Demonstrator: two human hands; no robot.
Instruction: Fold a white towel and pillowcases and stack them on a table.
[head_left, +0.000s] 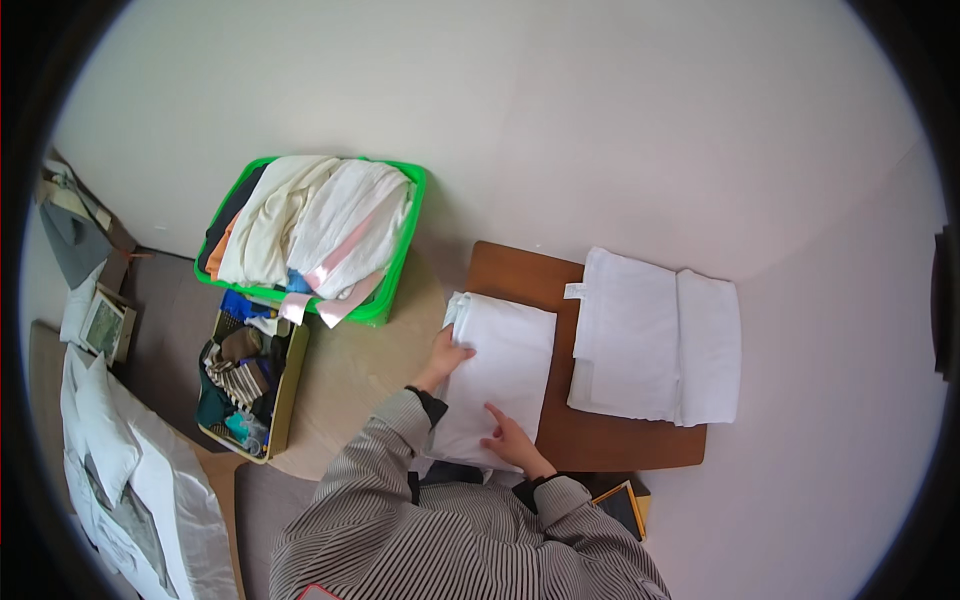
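A folded white cloth (510, 337) lies before me on the left part of a brown wooden table (517, 264). My left hand (448, 354) grips its left edge, thumb on top and the other fingers hidden beyond the edge. Over the lower part of the same cloth is my right hand (511, 441), index finger extended, the other fingers partly curled, nothing held in it. To the right, a second folded white cloth (630, 337) with a small label lies on the table, and a folded part overhangs the right side.
Left of the table, a green plastic basket (414, 225) holds white and cream fabric with pink ribbon. Below it stands a yellowish bin (291, 397) of socks and small garments, on a round beige surface (360, 375). A bed with pillows (112, 442) is at far left.
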